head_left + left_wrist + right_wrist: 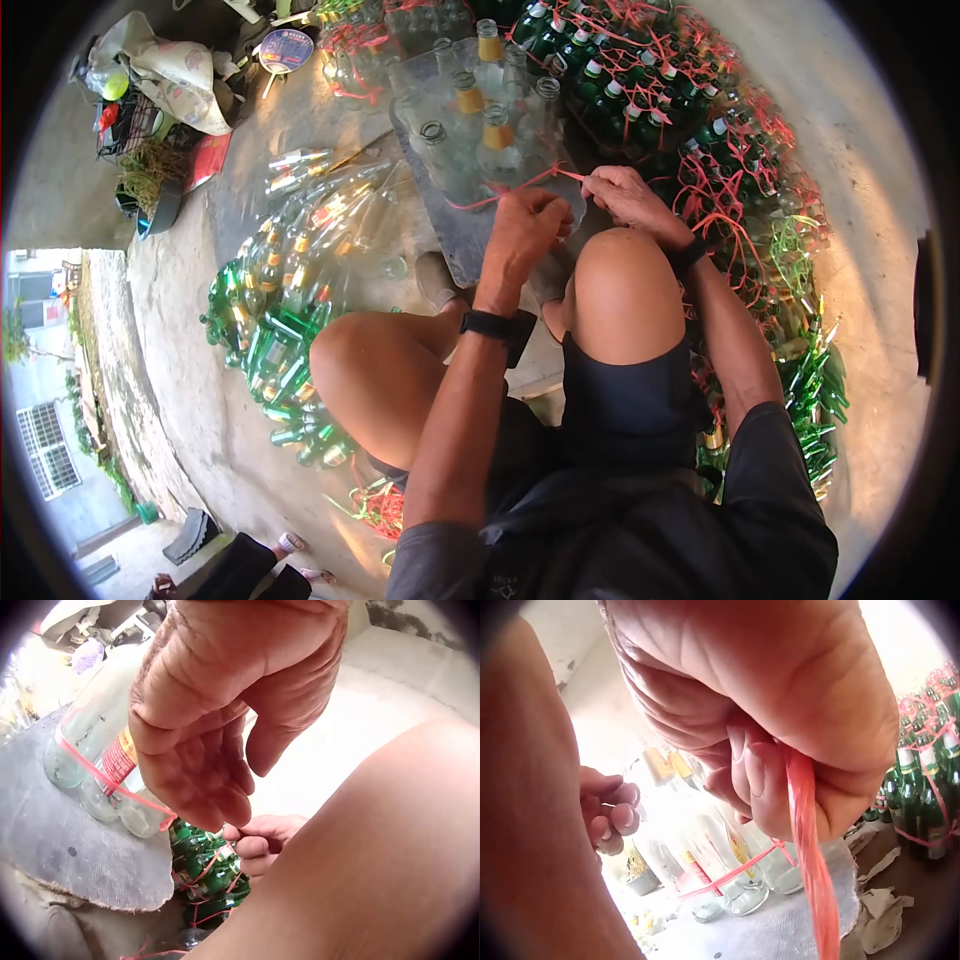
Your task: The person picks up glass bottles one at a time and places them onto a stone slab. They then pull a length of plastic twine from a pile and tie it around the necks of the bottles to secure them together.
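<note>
A cluster of clear glass bottles (497, 158), some with gold neck labels, stands upright on a grey board (448, 238). Red plastic string (808, 847) runs around the lower part of the cluster, with a knot on the side nearest the right hand. Tightly curled fingers of my right hand (632, 200) grip the string, and a length of it hangs below the fist in the right wrist view. Close by, in front of the bottles, my left hand (528, 228) has loosely bent fingers, its thumb apart from them and nothing between.
Green bottles (610, 100) tied with red string crowd the far right. Loose clear and green bottles (285, 350) lie on the floor at left. Tangled string (378, 508) lies near the left knee, and a planter (160, 205) stands farther back.
</note>
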### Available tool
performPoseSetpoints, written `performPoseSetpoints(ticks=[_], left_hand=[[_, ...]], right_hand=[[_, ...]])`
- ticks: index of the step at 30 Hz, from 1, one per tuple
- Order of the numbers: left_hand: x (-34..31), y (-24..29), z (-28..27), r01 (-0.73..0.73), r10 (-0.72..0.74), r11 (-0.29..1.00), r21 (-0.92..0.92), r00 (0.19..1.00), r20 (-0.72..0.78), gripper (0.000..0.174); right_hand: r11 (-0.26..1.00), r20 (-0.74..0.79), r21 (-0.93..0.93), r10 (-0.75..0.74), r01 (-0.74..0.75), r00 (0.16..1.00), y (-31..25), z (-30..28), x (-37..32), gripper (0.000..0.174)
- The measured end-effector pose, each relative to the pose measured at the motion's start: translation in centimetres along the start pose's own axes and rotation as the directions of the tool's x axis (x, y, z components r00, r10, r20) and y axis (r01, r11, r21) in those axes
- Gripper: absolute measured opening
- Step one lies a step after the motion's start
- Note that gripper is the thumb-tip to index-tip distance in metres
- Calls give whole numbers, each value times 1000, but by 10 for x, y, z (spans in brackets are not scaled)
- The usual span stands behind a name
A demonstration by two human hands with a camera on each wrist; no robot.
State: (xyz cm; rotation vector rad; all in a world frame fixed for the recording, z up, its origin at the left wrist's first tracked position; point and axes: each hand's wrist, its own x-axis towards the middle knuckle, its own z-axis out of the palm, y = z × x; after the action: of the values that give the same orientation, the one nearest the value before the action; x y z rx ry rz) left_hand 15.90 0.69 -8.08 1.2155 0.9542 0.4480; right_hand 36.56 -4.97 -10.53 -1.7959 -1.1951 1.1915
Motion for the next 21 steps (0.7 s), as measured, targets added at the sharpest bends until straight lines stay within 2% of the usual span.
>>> performPoseSetpoints(ticks=[4,12,14,15,16,18,21], left_hand=[[-14,14,-5,-33,33,999,-10,999,1,24],[-54,50,-18,-114,114,993,-30,994,1,26],[-66,60,-24,-196,193,968,-157,981,-37,24],[-73,66,-28,-195,188,969,-154,981,-54,24],[-81,73,-32,-213,201,957,-195,976,-78,24],[-97,86,-41,-235,214,945,-228,970,-114,24],[-126,98,-55,-276,226,922,-271,953,-201,24]], right_hand=[[991,-45,-82,-106,102,993,16,-8,-2,32],[989,-33,-84,-125,122,992,-14,-25,-19,29],[950,-34,-105,-298,293,954,-5,-28,-12,29],[989,-9,-121,-91,89,996,-27,-33,-21,26],[989,-4,-125,-81,80,997,-16,-36,-16,25],[961,-8,-166,-225,221,974,-22,-38,-22,25],[966,-15,-159,-211,206,977,-8,-42,-19,24]])
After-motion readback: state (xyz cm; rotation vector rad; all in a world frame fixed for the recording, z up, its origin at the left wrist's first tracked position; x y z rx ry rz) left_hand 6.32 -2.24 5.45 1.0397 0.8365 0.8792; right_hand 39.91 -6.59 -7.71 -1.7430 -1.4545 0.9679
